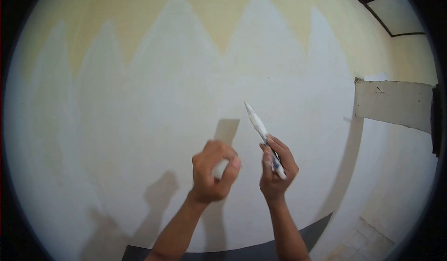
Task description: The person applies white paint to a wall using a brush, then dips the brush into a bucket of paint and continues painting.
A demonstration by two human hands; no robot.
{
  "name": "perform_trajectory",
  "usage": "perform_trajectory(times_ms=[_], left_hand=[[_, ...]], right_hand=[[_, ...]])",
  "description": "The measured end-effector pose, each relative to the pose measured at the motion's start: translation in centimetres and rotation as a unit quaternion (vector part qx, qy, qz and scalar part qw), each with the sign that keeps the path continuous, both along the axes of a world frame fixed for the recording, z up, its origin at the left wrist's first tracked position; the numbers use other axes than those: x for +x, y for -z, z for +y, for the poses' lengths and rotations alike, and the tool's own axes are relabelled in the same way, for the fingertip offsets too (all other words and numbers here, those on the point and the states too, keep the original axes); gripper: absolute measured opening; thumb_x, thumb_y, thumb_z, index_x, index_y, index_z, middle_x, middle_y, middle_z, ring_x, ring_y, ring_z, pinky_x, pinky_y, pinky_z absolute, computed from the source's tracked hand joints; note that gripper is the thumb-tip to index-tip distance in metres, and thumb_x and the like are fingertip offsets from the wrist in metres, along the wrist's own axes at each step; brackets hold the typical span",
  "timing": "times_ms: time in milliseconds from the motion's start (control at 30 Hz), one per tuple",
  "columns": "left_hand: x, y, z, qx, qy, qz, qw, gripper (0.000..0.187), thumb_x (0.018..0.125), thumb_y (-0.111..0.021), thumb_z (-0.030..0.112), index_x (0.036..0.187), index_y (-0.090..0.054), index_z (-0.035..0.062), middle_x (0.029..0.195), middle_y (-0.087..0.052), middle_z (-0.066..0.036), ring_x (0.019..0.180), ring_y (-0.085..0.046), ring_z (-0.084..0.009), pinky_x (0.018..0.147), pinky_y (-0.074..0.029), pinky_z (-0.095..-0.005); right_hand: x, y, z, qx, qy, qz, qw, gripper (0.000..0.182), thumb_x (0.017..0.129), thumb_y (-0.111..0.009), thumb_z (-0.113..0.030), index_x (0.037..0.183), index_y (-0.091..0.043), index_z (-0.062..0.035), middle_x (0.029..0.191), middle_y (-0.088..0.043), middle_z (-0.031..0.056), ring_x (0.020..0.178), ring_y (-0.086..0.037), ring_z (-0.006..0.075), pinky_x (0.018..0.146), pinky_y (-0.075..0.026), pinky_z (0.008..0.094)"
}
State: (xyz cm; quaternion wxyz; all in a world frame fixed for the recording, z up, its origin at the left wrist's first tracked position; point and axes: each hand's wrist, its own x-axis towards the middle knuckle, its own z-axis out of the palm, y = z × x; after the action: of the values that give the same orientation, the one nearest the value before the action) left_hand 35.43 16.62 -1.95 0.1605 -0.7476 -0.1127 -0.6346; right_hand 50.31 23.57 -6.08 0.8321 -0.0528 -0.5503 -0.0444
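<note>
Two bare hands, left hand (212, 172) and right hand (275, 168), one putty knife (260, 133) coated in white filler, one wall (139, 121) part yellow and part white, five white pointed peaks on it, one grey concrete beam (396, 103), one tiled floor patch (358, 242)
</note>
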Motion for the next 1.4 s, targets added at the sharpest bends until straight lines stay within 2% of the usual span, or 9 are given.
perform_trajectory(times_ms=[100, 233, 333, 500, 733, 867, 1033, 1233, 1400], left_hand=[[1.5, 5.8, -1.1, -0.082, 0.065, -0.021, 0.994, 0.012, 0.081, -0.055, 0.004, 0.07, -0.055, -0.0002, 0.071, -0.061, -0.013, 0.066, -0.057, -0.0187, 0.062, -0.048, -0.0312], [3.5, 15.6, -1.7, -0.277, 0.138, -0.086, 0.947, 0.012, 0.082, -0.059, 0.001, 0.07, -0.061, 0.0006, 0.071, -0.064, -0.01, 0.07, -0.06, -0.0194, 0.069, -0.047, -0.0298], [5.3, 23.5, -1.1, -0.451, 0.225, -0.198, 0.841, 0.015, 0.085, -0.059, 0.002, 0.07, -0.06, 0.0003, 0.071, -0.064, -0.011, 0.071, -0.06, -0.0171, 0.068, -0.047, -0.0293], [6.3, 29.7, -0.2, -0.549, 0.129, -0.136, 0.815, 0.021, 0.092, -0.058, 0.01, 0.079, -0.06, -0.0066, 0.074, -0.064, -0.008, 0.072, -0.058, -0.0126, 0.07, -0.045, -0.0271], [6.3, 31.9, 1.6, -0.639, 0.183, -0.199, 0.72, 0.027, 0.102, -0.053, 0.023, 0.096, -0.06, -0.0021, 0.083, -0.063, -0.004, 0.08, -0.056, -0.0063, 0.068, -0.045, -0.0245], [4.9, 31.5, 0.9, -0.717, 0.22, -0.233, 0.619, 0.034, 0.106, -0.045, 0.03, 0.106, -0.059, -0.0003, 0.094, -0.061, 0.0, 0.088, -0.052, -0.0058, 0.076, -0.045, -0.0251], [4.0, 27.7, -0.1, -0.665, 0.116, -0.282, 0.682, 0.027, 0.1, -0.061, 0.026, 0.113, -0.059, 0.0014, 0.104, -0.064, -0.002, 0.096, -0.056, -0.0068, 0.086, -0.046, -0.0265], [2.5, 26.4, -0.5, -0.63, 0.022, -0.284, 0.723, 0.025, 0.097, -0.065, 0.021, 0.11, -0.062, -0.0011, 0.095, -0.068, -0.005, 0.088, -0.059, -0.0076, 0.078, -0.049, -0.0258], [2.1, 28.9, -0.2, -0.616, 0.054, -0.262, 0.74, 0.028, 0.102, -0.057, 0.018, 0.119, -0.06, -0.0033, 0.105, -0.067, -0.007, 0.096, -0.06, -0.0091, 0.085, -0.049, -0.0262]], right_hand=[[0.5, 5.3, -2.7, -0.145, -0.273, 0.208, 0.928, 0.023, 0.098, -0.053, -0.005, 0.115, -0.058, 0.0104, 0.116, -0.062, 0.021, 0.1, -0.067, 0.0283, 0.092, -0.057, 0.0331], [3.9, 14.3, -4.0, -0.223, -0.513, 0.463, 0.688, 0.029, 0.098, -0.054, -0.005, 0.116, -0.052, 0.0173, 0.115, -0.059, 0.022, 0.104, -0.064, 0.0301, 0.101, -0.057, 0.0307], [6.3, 22.5, -4.9, -0.227, -0.663, 0.525, 0.484, 0.028, 0.098, -0.055, -0.008, 0.113, -0.051, 0.0146, 0.12, -0.054, 0.0238, 0.112, -0.06, 0.0292, 0.1, -0.058, 0.0338], [5.9, 28.3, -6.3, -0.285, -0.603, 0.544, 0.509, 0.04, 0.098, -0.054, -0.007, 0.127, -0.045, 0.0185, 0.127, -0.051, 0.0286, 0.122, -0.055, 0.0339, 0.102, -0.056, 0.0317], [1.3, 27.5, -6.7, -0.422, -0.471, 0.373, 0.679, 0.049, 0.105, -0.046, -0.021, 0.14, -0.037, 0.0106, 0.132, -0.052, 0.0243, 0.127, -0.053, 0.0295, 0.107, -0.049, 0.0349], [-2.2, 28.5, -6.2, -0.446, -0.533, 0.308, 0.65, 0.054, 0.107, -0.038, -0.032, 0.146, -0.032, 0.0055, 0.134, -0.053, 0.0216, 0.127, -0.053, 0.0268, 0.105, -0.046, 0.0368], [-4.9, 24.4, -7.3, -0.461, -0.582, 0.292, 0.603, 0.058, 0.108, -0.033, -0.042, 0.151, -0.026, -0.0046, 0.136, -0.051, 0.0197, 0.121, -0.053, 0.0249, 0.105, -0.043, 0.0414], [-6.6, 25.2, -7.0, -0.468, -0.537, 0.194, 0.675, 0.059, 0.107, -0.039, -0.037, 0.152, -0.024, -0.0003, 0.131, -0.054, 0.0192, 0.116, -0.055, 0.024, 0.102, -0.044, 0.0389], [-5.4, 26.8, -5.8, -0.446, -0.282, 0.003, 0.849, 0.047, 0.104, -0.048, -0.019, 0.143, -0.041, 0.0063, 0.133, -0.057, 0.0251, 0.117, -0.061, 0.0307, 0.1, -0.048, 0.0399]])
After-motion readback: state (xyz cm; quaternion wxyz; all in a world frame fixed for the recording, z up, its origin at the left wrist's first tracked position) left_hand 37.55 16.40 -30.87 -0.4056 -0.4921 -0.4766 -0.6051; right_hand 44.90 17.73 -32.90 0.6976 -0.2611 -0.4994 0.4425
